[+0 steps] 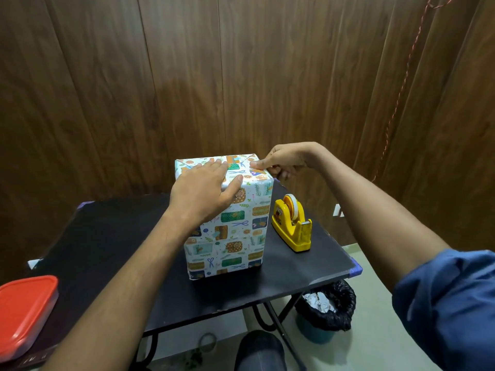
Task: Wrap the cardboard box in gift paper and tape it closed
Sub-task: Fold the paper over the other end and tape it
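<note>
Black tabletop, and standing upright on it, toward the right half, is the box, already fully covered in white gift paper printed with parcels, scissors and sprigs. Left hand lies flat on the top face, fingers straight and pressing the paper down, thumb hooked over the near top edge. Right hand comes in from the far right corner, fingertips pinching at the paper on the top right edge; whether a strip of tape sits under those fingers, I can't tell. Just beside the box on its right sits the yellow tape dispenser, apart from it. Red-lidded container at the near left corner of the table. Down on the floor, a bin with a black liner
</note>
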